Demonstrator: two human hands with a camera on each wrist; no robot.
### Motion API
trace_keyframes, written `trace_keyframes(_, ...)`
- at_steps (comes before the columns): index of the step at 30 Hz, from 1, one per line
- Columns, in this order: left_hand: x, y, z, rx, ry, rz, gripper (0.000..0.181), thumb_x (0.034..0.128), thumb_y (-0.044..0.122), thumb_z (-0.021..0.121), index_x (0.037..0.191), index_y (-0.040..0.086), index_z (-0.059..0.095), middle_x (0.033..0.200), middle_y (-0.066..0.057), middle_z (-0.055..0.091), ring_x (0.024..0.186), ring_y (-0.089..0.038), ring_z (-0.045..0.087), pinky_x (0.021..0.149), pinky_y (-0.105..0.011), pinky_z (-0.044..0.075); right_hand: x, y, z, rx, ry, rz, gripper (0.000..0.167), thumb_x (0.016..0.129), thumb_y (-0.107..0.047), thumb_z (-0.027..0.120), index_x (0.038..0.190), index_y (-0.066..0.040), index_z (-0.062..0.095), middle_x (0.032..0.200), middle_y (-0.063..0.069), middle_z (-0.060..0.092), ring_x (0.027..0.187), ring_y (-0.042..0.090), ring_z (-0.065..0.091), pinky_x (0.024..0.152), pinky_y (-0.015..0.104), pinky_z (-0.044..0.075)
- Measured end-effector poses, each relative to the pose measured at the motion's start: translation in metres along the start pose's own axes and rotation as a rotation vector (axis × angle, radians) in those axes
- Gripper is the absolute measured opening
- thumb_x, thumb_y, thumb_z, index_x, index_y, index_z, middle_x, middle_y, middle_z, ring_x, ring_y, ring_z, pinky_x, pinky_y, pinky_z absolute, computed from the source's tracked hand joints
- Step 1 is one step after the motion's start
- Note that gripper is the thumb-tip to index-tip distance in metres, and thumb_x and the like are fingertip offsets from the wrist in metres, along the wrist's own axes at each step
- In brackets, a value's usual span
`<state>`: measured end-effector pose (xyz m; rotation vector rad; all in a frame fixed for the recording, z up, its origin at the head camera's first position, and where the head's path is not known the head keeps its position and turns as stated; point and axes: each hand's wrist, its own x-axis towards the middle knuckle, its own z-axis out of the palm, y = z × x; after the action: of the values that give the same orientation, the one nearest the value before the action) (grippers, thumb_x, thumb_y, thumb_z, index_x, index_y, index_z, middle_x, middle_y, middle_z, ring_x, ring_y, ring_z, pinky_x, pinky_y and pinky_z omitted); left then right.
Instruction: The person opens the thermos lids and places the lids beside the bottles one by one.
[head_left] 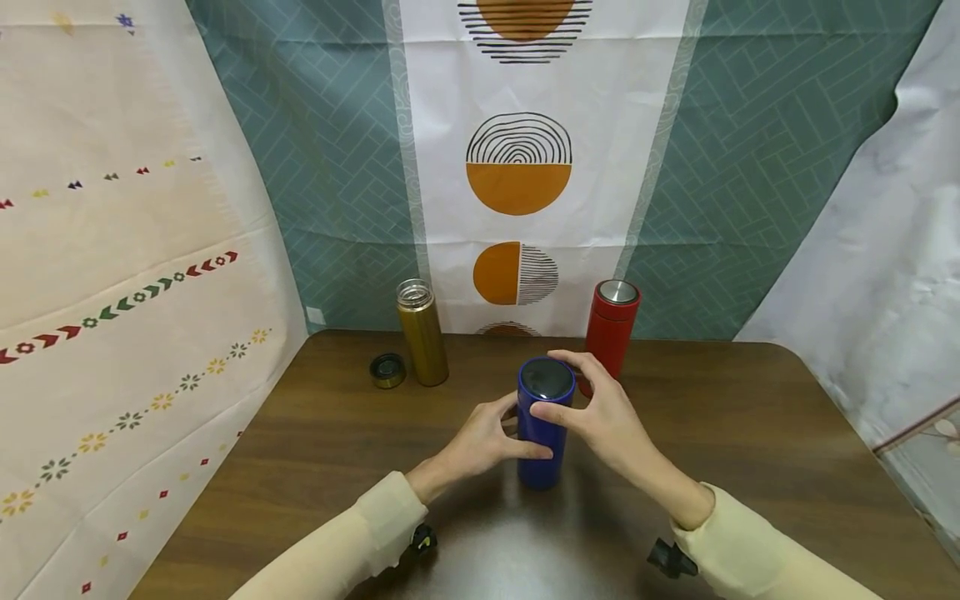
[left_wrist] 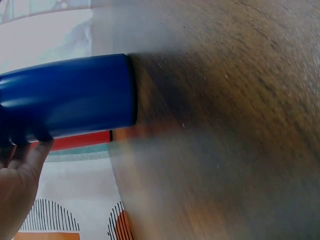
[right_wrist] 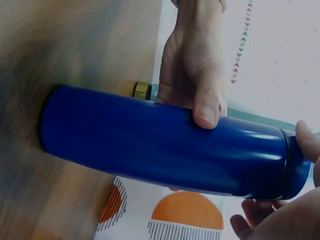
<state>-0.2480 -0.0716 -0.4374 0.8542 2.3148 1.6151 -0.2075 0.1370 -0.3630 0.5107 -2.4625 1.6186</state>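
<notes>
A blue thermos bottle (head_left: 542, 454) with a dark-topped lid (head_left: 547, 378) is upright in front of me at the middle of the table; whether its base touches the wood is hard to tell. My left hand (head_left: 480, 437) grips the body from the left, its thumb (right_wrist: 206, 107) lying along the near side in the right wrist view. From the right, my right hand (head_left: 603, 408) holds the blue lid (right_wrist: 299, 167) between thumb and fingers. The lid sits on the bottle with a thin dark seam below it. Some fingers of both hands are hidden behind the bottle.
Back left stands a gold thermos (head_left: 423, 337) without its lid, its mouth uncovered. Its gold lid (head_left: 387, 371) lies beside it on the brown wooden table (head_left: 712, 433). A red thermos (head_left: 611, 329) with its lid on stands behind my right hand. Patterned cloths hang behind.
</notes>
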Motion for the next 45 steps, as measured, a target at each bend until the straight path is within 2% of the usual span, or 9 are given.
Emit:
trace_keyframes(6,0.002,-0.001,-0.002,0.004,-0.006,0.010,0.072,0.0856,0.026,0.089,0.149,0.018,0.055,0.143,0.003,0.064,0.133,-0.019,0.059,0.112,-0.049,0.046,0.008,0.002,-0.010,-0.050,-0.040,-0.021,0.063,0.083,-0.029,0.090,0.138,-0.015,0.063,0.131,0.003,0.067,0.126,0.028,0.058,0.110,0.062,0.043)
trace_keyframes(12,0.004,-0.002,-0.004,-0.008,-0.029,0.023,0.073,0.0856,0.023,0.088,0.150,0.017,0.054,0.143,0.000,0.064,0.132,-0.021,0.060,0.111,-0.047,0.047,0.022,0.007,-0.025,-0.094,-0.174,-0.094,0.061,0.082,-0.033,0.090,0.136,-0.019,0.067,0.129,-0.001,0.070,0.126,0.026,0.060,0.110,0.065,0.039)
trace_keyframes(17,0.003,-0.001,-0.005,0.012,-0.029,0.015,0.075,0.0850,0.025,0.089,0.151,0.017,0.054,0.144,0.001,0.064,0.133,-0.021,0.060,0.112,-0.047,0.047,0.041,0.016,-0.040,0.041,-0.413,-0.145,0.059,0.085,-0.027,0.086,0.139,-0.019,0.065,0.134,0.008,0.068,0.124,0.035,0.060,0.104,0.053,0.049)
trace_keyframes(20,0.003,0.000,-0.005,0.021,-0.021,0.011,0.075,0.0839,0.026,0.090,0.150,0.016,0.055,0.142,0.001,0.065,0.132,-0.021,0.060,0.111,-0.047,0.048,0.050,0.021,-0.045,0.166,-0.552,-0.118,0.058,0.089,-0.023,0.081,0.143,-0.016,0.060,0.139,0.018,0.063,0.124,0.045,0.059,0.100,0.048,0.054)
trace_keyframes(23,0.003,0.001,-0.004,0.021,-0.010,0.001,0.075,0.0831,0.027,0.090,0.149,0.016,0.056,0.141,0.001,0.066,0.131,-0.020,0.061,0.110,-0.047,0.048,0.048,0.023,-0.046,0.222,-0.597,-0.074,0.063,0.092,-0.024,0.078,0.149,-0.016,0.054,0.147,0.019,0.056,0.132,0.047,0.054,0.105,0.053,0.050)
trace_keyframes(28,0.003,0.000,-0.002,0.018,-0.002,-0.001,0.076,0.0828,0.027,0.091,0.149,0.016,0.055,0.143,0.000,0.064,0.131,-0.020,0.061,0.109,-0.045,0.049,0.028,0.017,-0.039,0.193,-0.482,-0.038,0.076,0.092,-0.030,0.079,0.158,-0.023,0.043,0.156,0.007,0.047,0.144,0.039,0.043,0.114,0.069,0.033)
trace_keyframes(36,0.000,-0.001,-0.003,-0.012,-0.010,-0.002,0.074,0.0862,0.025,0.088,0.151,0.015,0.053,0.146,-0.004,0.061,0.134,-0.025,0.060,0.110,-0.049,0.048,0.001,0.009,-0.013,0.081,-0.144,-0.028,0.080,0.090,-0.036,0.081,0.156,-0.018,0.041,0.153,0.010,0.048,0.142,0.040,0.044,0.114,0.067,0.036)
trace_keyframes(39,-0.001,-0.001,-0.002,-0.016,-0.007,-0.003,0.073,0.0865,0.024,0.088,0.150,0.015,0.053,0.146,-0.003,0.062,0.134,-0.025,0.059,0.111,-0.049,0.047,-0.003,0.008,-0.005,0.065,-0.083,-0.027,0.078,0.089,-0.033,0.083,0.154,-0.016,0.043,0.152,0.009,0.050,0.142,0.036,0.044,0.117,0.066,0.032)
trace_keyframes(45,0.001,0.000,-0.001,-0.016,-0.010,0.004,0.073,0.0861,0.022,0.088,0.150,0.016,0.054,0.145,-0.002,0.063,0.133,-0.023,0.060,0.111,-0.048,0.047,-0.002,0.006,-0.002,0.048,-0.017,-0.027,0.068,0.086,-0.024,0.087,0.144,-0.014,0.054,0.140,0.008,0.060,0.133,0.034,0.052,0.114,0.064,0.038)
